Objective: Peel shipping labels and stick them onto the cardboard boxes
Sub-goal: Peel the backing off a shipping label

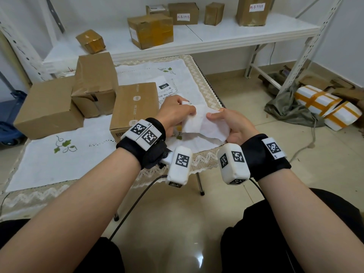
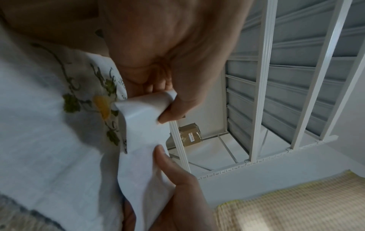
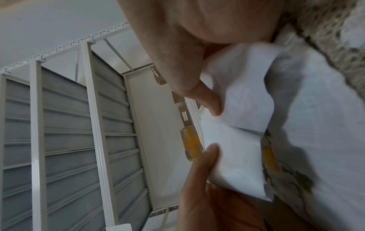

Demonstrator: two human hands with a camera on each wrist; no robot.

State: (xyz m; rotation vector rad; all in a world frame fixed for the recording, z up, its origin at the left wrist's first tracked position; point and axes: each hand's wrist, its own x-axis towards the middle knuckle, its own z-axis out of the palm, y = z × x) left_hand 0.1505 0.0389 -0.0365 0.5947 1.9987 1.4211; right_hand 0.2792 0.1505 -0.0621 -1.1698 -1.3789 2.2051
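a white shelf (image 1: 216, 34) carrying several cardboard boxes (image 1: 150, 30) stands behind my small table (image 1: 204, 75), whose embroidered cloth (image 1: 59, 160) bears three larger boxes (image 1: 136, 107) and a printed label (image 1: 165, 85) lying flat beside them. over the table's near right corner, my left hand (image 1: 174, 113) and right hand (image 1: 234, 125) sit close together, each pinching one side of the same crumpled white label sheet (image 1: 204, 125), held in the air just above the cloth.

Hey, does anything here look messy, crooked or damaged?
Yes. The label sheet pinched by the left hand and right hand is crumpled. A small taped box on the shelf sits tilted on its corner.
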